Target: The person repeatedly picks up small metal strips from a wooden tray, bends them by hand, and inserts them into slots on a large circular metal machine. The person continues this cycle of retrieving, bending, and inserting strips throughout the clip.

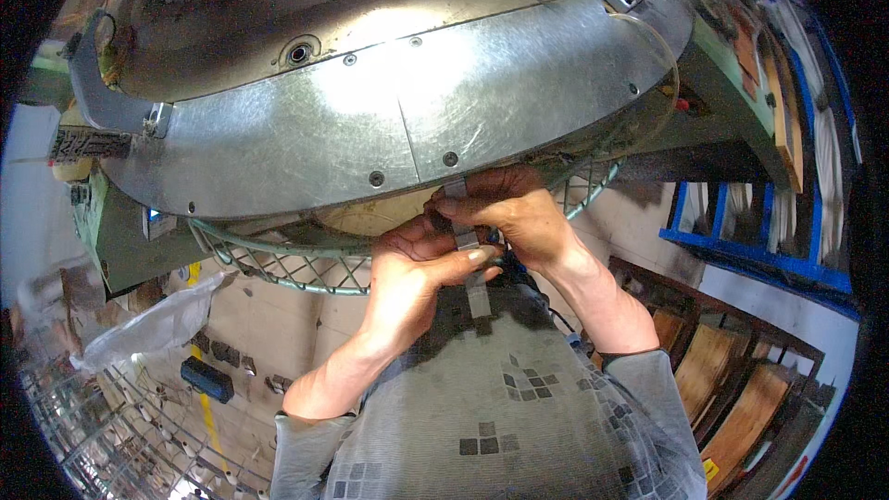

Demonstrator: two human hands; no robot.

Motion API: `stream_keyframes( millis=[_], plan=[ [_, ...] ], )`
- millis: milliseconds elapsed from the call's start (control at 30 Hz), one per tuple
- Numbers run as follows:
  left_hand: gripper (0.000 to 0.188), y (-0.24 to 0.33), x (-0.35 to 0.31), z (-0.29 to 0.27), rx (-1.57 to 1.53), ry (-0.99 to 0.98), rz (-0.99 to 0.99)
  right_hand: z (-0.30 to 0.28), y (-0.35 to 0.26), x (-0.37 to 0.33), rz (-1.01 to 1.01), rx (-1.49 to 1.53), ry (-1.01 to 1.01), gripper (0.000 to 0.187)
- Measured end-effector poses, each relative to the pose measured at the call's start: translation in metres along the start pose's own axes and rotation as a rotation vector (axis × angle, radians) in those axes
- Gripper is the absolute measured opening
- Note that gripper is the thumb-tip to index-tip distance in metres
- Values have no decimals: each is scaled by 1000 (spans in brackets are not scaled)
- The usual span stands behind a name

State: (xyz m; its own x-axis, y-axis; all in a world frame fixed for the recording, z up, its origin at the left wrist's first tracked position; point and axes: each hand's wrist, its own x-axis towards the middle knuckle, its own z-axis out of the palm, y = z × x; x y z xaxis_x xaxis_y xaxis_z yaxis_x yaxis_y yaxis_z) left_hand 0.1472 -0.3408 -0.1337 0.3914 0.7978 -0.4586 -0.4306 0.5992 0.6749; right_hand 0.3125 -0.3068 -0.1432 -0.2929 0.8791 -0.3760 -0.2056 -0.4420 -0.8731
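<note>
A: Begin at the left.

B: Item: dark blue box [206, 380], lower left of the frame; contents not visible. Item: left hand [407, 268], centre, thumb and fingers pinching a narrow grey strip [477, 296].

A: The strip's lie?

B: Centre of the frame, below the curved metal plate [519, 97]; contact with it unclear. Long axis near vertical, lower end leaning right and extending below the left hand's grip.

A: Further right?

B: Item: right hand [523, 220], pinching the strip higher up; the nearer hand to the plate. Item: blue rack [759, 262], right, holding pale upright pieces [738, 208]. Item: dark frame [722, 309], lower right, holding brown boards [745, 417].
</note>
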Motion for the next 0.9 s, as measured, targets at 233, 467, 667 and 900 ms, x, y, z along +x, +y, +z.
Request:
stream_keyframes(
  millis=[233,467,667,900],
  plan=[
    [39,1,2,5,-15,47,-36,-5,-1,0,115,-2,12,26],
    [30,6,-18,-2,64,37,-180,-5,-6,-13,-102,46,98,30],
    [30,4,-20,-6,-2,-43,-227,-3,-13,-29,4,-327,52,32],
    [36,7,-21,-14,2,-86,-293,2,-15,-30,21,-413,70,35]
  ],
)
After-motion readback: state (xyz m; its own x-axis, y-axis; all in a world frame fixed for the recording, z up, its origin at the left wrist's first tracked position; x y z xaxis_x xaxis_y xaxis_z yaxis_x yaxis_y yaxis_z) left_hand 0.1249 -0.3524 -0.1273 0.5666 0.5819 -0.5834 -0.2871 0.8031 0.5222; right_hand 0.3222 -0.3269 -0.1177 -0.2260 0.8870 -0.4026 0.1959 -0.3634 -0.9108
